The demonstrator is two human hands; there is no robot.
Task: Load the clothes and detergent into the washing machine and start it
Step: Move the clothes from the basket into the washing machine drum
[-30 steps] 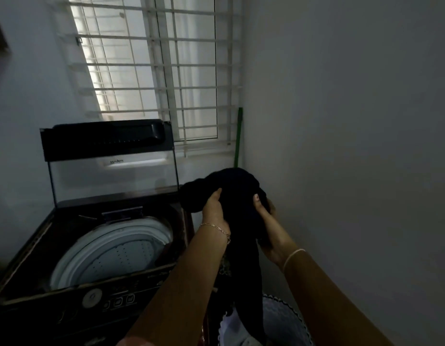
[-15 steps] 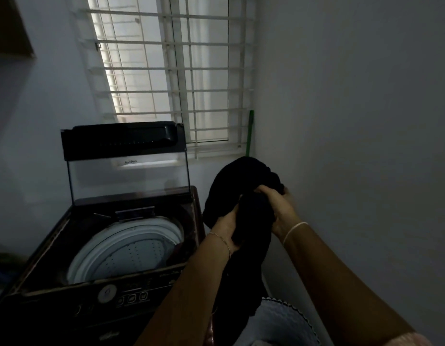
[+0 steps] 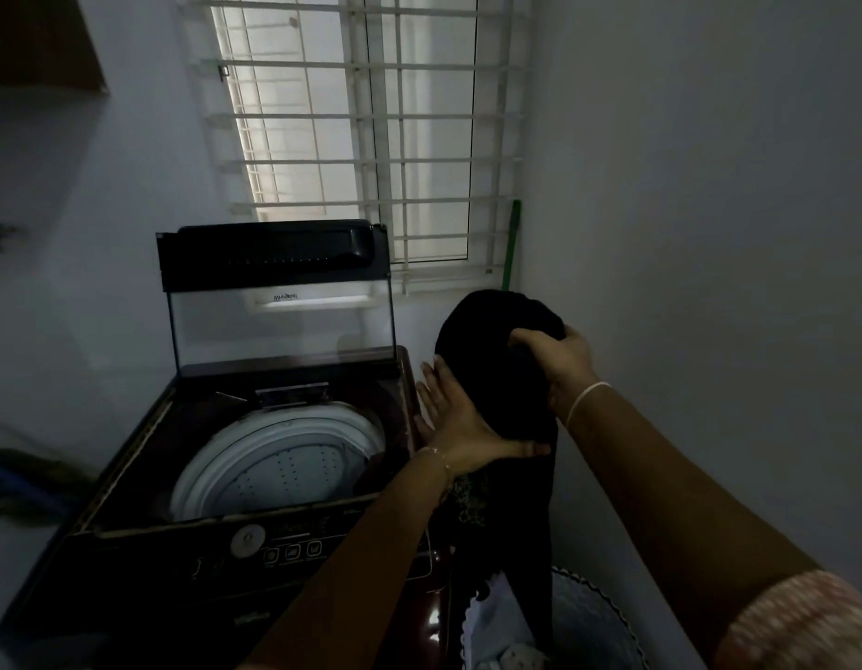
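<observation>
A dark top-loading washing machine (image 3: 129, 476) stands at the left with its glass lid (image 3: 284, 326) raised and its white drum (image 3: 284, 466) showing. To its right I hold up a black garment (image 3: 497, 379), bunched at the top with a long tail hanging down toward the basket. My right hand (image 3: 559, 365) grips the bunched top. My left hand (image 3: 458, 423) lies flat against the garment's left side, fingers spread, thumb under it. No detergent is in view.
A white laundry basket (image 3: 593, 616) with light clothes sits on the floor at the bottom right, under the garment. The control panel (image 3: 284, 548) runs along the machine's front edge. A barred window is behind. A wall stands close on the right.
My left hand has let go of its grip and now rests open against the garment's side. The right hand has gathered more cloth at the top. The view has shifted left.
</observation>
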